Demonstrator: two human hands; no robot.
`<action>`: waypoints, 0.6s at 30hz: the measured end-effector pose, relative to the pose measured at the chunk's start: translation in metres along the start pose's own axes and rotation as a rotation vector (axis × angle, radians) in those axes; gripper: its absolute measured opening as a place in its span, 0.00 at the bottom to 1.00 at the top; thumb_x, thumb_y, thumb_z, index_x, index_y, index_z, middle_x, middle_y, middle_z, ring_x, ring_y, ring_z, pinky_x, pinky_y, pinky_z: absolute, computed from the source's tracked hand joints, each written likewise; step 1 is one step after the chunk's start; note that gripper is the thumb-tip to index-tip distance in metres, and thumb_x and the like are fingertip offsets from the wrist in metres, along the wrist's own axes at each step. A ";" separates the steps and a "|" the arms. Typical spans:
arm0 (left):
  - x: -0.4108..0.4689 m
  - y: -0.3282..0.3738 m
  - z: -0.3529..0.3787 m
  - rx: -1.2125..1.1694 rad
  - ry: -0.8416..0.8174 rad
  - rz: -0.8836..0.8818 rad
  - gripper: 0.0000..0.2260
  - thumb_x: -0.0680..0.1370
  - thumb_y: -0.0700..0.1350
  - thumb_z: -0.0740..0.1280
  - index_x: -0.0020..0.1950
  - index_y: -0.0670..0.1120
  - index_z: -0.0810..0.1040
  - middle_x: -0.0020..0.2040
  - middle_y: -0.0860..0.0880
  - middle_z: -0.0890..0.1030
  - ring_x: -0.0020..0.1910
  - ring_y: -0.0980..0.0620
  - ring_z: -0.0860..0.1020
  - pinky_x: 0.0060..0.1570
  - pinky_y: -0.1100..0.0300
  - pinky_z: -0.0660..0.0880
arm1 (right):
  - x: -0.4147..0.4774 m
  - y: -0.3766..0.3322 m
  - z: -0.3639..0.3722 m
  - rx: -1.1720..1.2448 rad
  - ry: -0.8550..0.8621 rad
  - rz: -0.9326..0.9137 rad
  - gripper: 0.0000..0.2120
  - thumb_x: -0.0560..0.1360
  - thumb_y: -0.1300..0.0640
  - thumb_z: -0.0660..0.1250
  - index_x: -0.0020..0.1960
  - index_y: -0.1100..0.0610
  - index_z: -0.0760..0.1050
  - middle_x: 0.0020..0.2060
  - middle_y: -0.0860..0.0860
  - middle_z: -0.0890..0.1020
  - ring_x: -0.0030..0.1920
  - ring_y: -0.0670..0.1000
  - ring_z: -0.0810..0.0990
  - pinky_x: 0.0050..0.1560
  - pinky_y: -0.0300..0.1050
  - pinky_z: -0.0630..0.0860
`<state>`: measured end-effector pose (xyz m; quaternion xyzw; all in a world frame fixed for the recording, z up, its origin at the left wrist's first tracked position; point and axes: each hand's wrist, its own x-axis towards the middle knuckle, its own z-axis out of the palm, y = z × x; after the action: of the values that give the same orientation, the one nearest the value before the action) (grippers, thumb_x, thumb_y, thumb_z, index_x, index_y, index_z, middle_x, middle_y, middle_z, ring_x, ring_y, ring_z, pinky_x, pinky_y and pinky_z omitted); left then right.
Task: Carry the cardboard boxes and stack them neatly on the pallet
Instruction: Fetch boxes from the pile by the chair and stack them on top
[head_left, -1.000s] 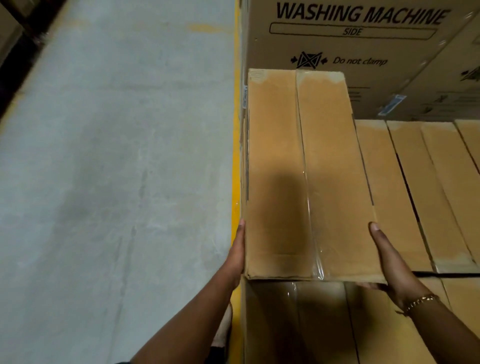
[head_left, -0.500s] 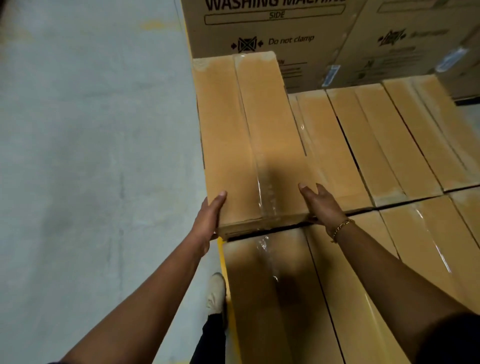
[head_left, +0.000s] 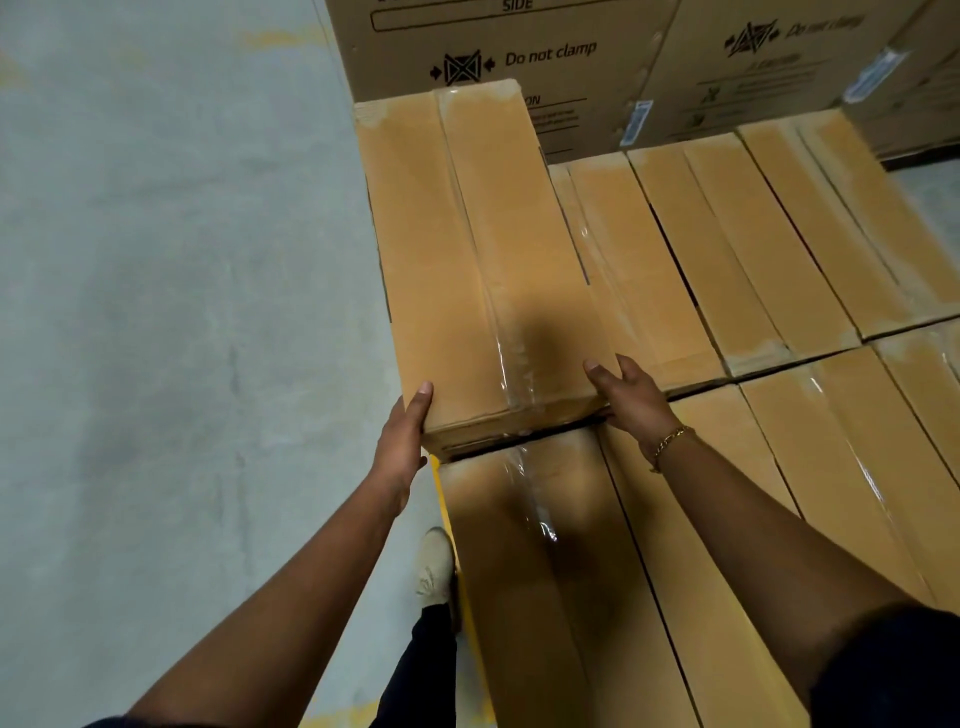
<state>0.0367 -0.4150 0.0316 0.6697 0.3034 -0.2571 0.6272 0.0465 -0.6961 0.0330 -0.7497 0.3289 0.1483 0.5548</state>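
Thumb on top and fingers curled round the side, my left hand (head_left: 402, 447) gripped the near left corner of the cardboard box (head_left: 488, 249). My right hand (head_left: 636, 402) held its near right corner, fingers tucked beneath. The box lay on the lower boxes (head_left: 753, 249) at the stack's far left corner, just before the washing-machine carton (head_left: 519, 49).
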 end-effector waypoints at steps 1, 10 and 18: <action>-0.001 0.000 -0.001 0.007 -0.004 -0.007 0.27 0.80 0.67 0.61 0.75 0.54 0.69 0.69 0.50 0.76 0.65 0.48 0.74 0.70 0.39 0.70 | 0.000 0.000 0.000 0.007 0.001 -0.001 0.37 0.78 0.39 0.68 0.81 0.53 0.59 0.77 0.53 0.68 0.75 0.56 0.67 0.74 0.60 0.68; 0.000 0.002 -0.006 0.061 -0.040 -0.011 0.25 0.80 0.67 0.60 0.71 0.55 0.70 0.68 0.50 0.76 0.68 0.47 0.74 0.71 0.39 0.68 | 0.002 0.006 0.001 0.031 0.012 0.012 0.41 0.77 0.37 0.68 0.82 0.53 0.56 0.79 0.53 0.63 0.77 0.56 0.65 0.74 0.61 0.68; 0.000 0.002 -0.006 0.068 -0.040 -0.005 0.27 0.81 0.67 0.60 0.75 0.53 0.69 0.67 0.50 0.77 0.67 0.47 0.74 0.71 0.39 0.69 | 0.003 0.008 0.004 0.032 0.030 0.003 0.37 0.78 0.40 0.68 0.81 0.54 0.60 0.77 0.53 0.67 0.75 0.56 0.68 0.72 0.61 0.69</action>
<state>0.0381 -0.4091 0.0336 0.6845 0.2837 -0.2823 0.6094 0.0444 -0.6946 0.0242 -0.7425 0.3406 0.1324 0.5614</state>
